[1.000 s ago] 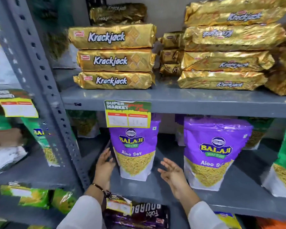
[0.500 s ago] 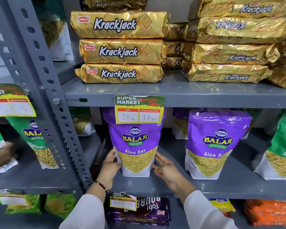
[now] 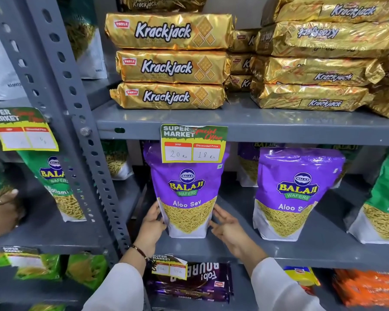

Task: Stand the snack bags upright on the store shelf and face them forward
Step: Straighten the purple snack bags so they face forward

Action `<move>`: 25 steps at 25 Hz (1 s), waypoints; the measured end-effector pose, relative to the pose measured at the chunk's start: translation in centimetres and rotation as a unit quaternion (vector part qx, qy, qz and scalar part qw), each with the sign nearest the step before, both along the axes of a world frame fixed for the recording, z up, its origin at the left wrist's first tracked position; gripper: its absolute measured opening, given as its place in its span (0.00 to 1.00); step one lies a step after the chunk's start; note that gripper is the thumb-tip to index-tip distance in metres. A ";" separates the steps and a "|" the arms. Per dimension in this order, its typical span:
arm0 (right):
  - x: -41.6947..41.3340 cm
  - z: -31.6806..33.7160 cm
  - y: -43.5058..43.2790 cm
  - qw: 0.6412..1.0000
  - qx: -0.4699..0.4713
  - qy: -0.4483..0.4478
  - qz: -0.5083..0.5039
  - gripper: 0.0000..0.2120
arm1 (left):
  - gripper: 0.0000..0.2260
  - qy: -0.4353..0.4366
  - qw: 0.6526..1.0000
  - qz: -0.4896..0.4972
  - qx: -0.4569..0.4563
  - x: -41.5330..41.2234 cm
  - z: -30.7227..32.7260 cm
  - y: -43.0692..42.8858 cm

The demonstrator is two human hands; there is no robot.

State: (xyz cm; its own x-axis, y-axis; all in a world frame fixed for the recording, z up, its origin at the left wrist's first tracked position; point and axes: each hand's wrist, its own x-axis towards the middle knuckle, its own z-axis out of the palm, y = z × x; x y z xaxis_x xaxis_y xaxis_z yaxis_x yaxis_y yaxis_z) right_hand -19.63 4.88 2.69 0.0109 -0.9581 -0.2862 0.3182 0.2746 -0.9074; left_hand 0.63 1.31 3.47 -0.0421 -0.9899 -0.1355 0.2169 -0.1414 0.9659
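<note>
A purple Balaji Aloo Sev bag (image 3: 186, 194) stands upright on the grey middle shelf (image 3: 301, 250), label facing me. My left hand (image 3: 152, 225) rests flat against its lower left edge and my right hand (image 3: 227, 227) against its lower right edge, fingers extended. A second purple Aloo Sev bag (image 3: 294, 194) stands upright to the right, also facing forward. At the far right a green Balaji bag (image 3: 384, 205) stands slightly turned. More purple bags sit behind, partly hidden.
Gold Krackjack packs (image 3: 171, 63) are stacked on the shelf above. A price tag (image 3: 192, 143) hangs over the held bag's top. A slotted grey upright (image 3: 76, 131) divides off the left bay, where another person's hand (image 3: 2, 212) touches a green bag (image 3: 58, 187). Dark biscuit packs (image 3: 195, 281) lie below.
Both my hands closed in from apart onto the sides of the left purple bag. The camera moved closer and the view shifted up slightly.
</note>
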 end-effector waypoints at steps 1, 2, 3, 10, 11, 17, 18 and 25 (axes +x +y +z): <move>0.0 -0.1 0.0 1.000 -0.001 0.003 0.000 0.33 | 0.31 0.005 1.000 0.002 0.001 0.0 0.0 0.1; 0.0 -0.1 0.0 1.000 -0.002 0.005 0.001 0.33 | 0.31 0.008 1.000 0.003 0.004 0.0 0.0 0.0; 0.1 -0.1 0.0 1.000 -0.001 0.004 -0.001 0.33 | 0.30 0.010 1.000 0.004 0.005 0.0 0.0 0.1; 0.1 -0.1 0.1 1.000 0.000 0.000 -0.002 0.33 | 0.31 -0.003 1.000 0.009 0.008 0.0 0.5 0.2; 0.1 -0.1 0.1 1.000 0.002 0.002 -0.002 0.33 | 0.31 -0.004 1.000 0.008 0.006 -0.1 0.6 0.2; 0.0 0.2 0.4 1.000 -0.004 0.013 -0.005 0.32 | 0.31 -0.022 0.999 0.020 -0.012 -0.3 0.3 0.3; 0.0 0.0 0.4 1.000 -0.004 0.021 -0.009 0.32 | 0.31 -0.025 0.999 0.022 -0.017 -0.4 0.1 0.3; -0.3 0.1 1.8 0.997 -0.007 0.066 -0.032 0.34 | 0.27 -0.052 0.986 0.155 0.023 -0.7 -0.9 1.3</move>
